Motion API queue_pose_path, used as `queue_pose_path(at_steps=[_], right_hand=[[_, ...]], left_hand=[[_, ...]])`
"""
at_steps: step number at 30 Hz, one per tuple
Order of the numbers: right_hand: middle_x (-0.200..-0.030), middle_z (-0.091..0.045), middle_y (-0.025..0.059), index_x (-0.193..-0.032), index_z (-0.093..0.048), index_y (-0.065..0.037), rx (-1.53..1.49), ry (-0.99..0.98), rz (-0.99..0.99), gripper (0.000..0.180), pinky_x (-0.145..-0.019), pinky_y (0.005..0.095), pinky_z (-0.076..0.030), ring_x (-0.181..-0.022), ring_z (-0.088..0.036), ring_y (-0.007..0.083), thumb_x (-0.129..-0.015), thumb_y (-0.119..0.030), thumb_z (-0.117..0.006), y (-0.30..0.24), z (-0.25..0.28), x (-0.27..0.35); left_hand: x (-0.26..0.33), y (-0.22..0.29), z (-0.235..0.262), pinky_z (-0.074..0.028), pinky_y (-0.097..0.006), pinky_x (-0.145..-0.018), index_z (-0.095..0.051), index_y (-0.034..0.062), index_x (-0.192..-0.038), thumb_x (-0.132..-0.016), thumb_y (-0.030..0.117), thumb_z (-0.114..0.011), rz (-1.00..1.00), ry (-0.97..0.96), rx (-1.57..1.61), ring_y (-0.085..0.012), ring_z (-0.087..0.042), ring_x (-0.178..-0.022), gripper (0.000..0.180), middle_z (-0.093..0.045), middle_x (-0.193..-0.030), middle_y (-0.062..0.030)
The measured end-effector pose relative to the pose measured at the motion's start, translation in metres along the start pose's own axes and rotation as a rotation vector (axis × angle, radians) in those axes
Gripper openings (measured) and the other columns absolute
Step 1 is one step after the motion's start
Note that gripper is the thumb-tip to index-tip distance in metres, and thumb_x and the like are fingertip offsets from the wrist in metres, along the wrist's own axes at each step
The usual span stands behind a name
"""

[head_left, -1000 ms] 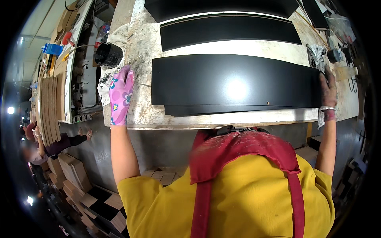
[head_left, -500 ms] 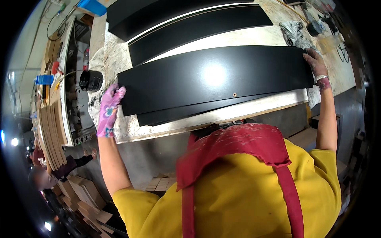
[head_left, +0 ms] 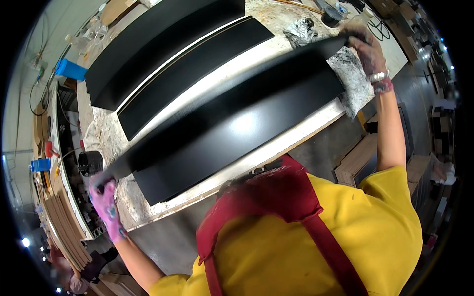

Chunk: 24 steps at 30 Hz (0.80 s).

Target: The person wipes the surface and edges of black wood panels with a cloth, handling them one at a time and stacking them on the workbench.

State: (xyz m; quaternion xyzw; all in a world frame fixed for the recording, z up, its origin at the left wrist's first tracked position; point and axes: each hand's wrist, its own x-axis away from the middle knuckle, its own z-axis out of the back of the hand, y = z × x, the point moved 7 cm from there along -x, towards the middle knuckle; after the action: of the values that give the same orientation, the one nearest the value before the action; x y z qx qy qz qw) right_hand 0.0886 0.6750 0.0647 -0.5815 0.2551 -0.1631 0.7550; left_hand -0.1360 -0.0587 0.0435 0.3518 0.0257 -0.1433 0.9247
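A long black panel [head_left: 232,93] is held by its two ends and tilted up on edge, slightly blurred. Pink with a flower pattern, the glove on my left hand [head_left: 105,204] closes round the panel's left end. My right hand [head_left: 368,55], in a stained glove with a band at the wrist, grips the far right end. Just below the raised panel, another glossy black panel [head_left: 237,143] lies flat near the table's front edge. Part of it is hidden by the raised one.
Further back on the paint-spotted table [head_left: 106,130] lie a narrow black panel [head_left: 197,74] and a larger black piece [head_left: 163,44]. A black pot [head_left: 90,163] stands by my left hand. Stained cloths [head_left: 353,79] and a dark cup [head_left: 331,17] are at the right. A person [head_left: 81,278] is at lower left.
The top panel has been lifted and turned up on edge, exposing the panel below. My left hand has moved nearer and left, my right hand farther and left. The whole view has rotated.
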Motion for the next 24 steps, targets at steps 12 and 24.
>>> queue_pose_path(at_steps=[12, 24], right_hand=[[-0.142, -0.048, 0.0106, -0.122, -0.063, -0.009, 0.316, -0.300, -0.157, 0.044, -0.115, 0.0360, -0.024, -0.138, -0.036, 0.0253, -0.078, -0.016, -0.060, 0.039, -0.010, 0.110], [-0.146, -0.043, 0.0170, -0.143, -0.042, -0.018, 1.225, 0.013, -0.290, 0.066, -0.111, 0.0374, -0.033, -0.133, -0.042, 0.0347, -0.086, -0.041, -0.066, 0.176, 0.018, -0.007]], left_hand=[[0.088, 0.040, -0.053, -0.050, -0.038, -0.091, -0.059, 0.0100, -0.129, -0.076, -0.015, -0.050, -0.343, -0.246, -0.652, -0.0306, -0.064, -0.103, 0.060, -0.066, -0.116, -0.0150], [0.078, 0.219, -0.210, -0.025, -0.048, -0.114, -0.053, 0.0092, -0.136, -0.086, 0.045, -0.057, -0.708, -0.491, -0.528, -0.0355, -0.034, -0.139, 0.061, -0.046, -0.145, -0.0147]])
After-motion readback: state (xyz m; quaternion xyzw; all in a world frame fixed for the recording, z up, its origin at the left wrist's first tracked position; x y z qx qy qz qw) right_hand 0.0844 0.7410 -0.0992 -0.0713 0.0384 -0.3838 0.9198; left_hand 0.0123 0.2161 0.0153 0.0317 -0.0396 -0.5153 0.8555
